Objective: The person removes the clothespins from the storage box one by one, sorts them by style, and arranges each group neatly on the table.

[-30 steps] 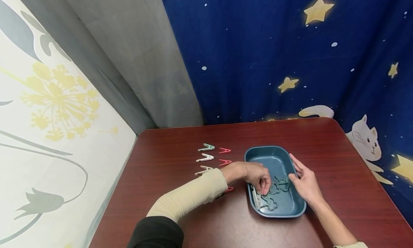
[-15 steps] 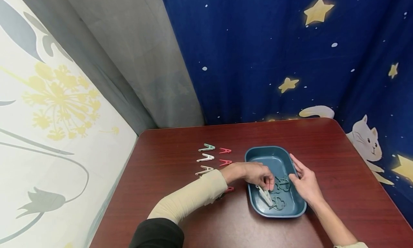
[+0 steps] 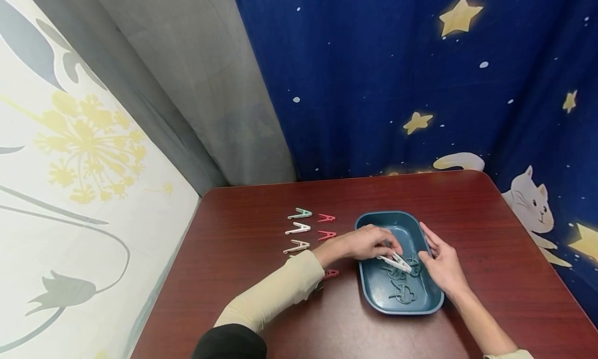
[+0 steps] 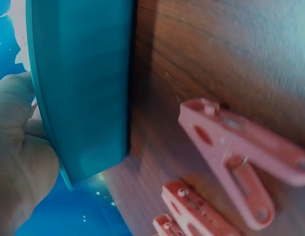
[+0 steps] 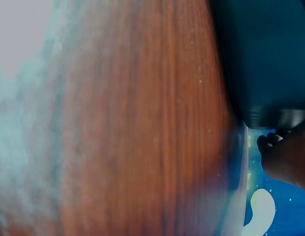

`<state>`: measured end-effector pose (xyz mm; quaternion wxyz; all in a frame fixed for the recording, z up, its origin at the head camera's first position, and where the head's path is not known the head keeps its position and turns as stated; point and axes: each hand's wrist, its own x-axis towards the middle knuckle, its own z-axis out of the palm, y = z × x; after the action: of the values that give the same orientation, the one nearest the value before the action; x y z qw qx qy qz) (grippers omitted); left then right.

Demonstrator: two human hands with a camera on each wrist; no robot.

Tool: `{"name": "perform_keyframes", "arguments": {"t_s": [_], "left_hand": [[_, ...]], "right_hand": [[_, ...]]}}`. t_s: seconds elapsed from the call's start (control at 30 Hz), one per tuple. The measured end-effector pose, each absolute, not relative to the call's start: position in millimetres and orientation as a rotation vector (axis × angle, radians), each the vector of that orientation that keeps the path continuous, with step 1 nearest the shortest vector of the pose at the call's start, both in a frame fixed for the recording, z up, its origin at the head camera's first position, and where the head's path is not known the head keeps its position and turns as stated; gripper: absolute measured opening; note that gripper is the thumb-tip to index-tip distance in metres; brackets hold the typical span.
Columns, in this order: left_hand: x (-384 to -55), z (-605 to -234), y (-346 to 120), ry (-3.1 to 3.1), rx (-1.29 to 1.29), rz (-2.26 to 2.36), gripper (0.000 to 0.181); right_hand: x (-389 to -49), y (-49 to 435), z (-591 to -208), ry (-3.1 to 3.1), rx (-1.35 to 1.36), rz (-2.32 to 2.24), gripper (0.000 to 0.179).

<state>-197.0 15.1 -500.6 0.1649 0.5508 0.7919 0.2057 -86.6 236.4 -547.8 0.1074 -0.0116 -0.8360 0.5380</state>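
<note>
In the head view my left hand point(image 3: 369, 242) pinches a white clothespin point(image 3: 397, 264), tilted over the inside of a blue-green tray point(image 3: 422, 301). Below it in the tray lie several thin dark green outline-shaped pieces point(image 3: 403, 293). My right hand point(image 3: 444, 265) holds the tray's right rim, thumb over the edge. The left wrist view has the left hand point(image 4: 19, 157) reaching past the tray wall point(image 4: 83, 88), which hides its fingertips. At the edge of the right wrist view, the right hand point(image 5: 290, 155) is dark beside the tray point(image 5: 270, 59).
Left of the tray, clothespins lie in two columns: a green one point(image 3: 299, 213), a white one point(image 3: 298, 228), a cream one point(image 3: 296, 246) and several red ones point(image 3: 326, 218). The left forearm covers part of them. Curtains point(image 3: 355, 115) hang behind the brown table point(image 3: 224, 219).
The left hand has shifted slightly up and right. The white clothespin, low at the tray's left side before, is lifted and turned towards the middle. The right hand stays put.
</note>
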Motion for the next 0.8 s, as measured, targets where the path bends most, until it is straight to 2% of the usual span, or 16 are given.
{"name": "perform_keyframes", "arguments": {"t_s": [0.3, 0.8], "left_hand": [[-199.7, -497.8, 1.5, 2.548, 1.6, 0.918, 0.015], [-207.6, -463.2, -59.0, 2.716, 1.333, 1.413, 0.021]], "right_hand": [[-86.0, 235.7, -547.1, -2.456, -0.04, 1.607, 0.073], [-84.7, 235.5, -546.7, -2.506, -0.071, 1.577, 0.073]]}}
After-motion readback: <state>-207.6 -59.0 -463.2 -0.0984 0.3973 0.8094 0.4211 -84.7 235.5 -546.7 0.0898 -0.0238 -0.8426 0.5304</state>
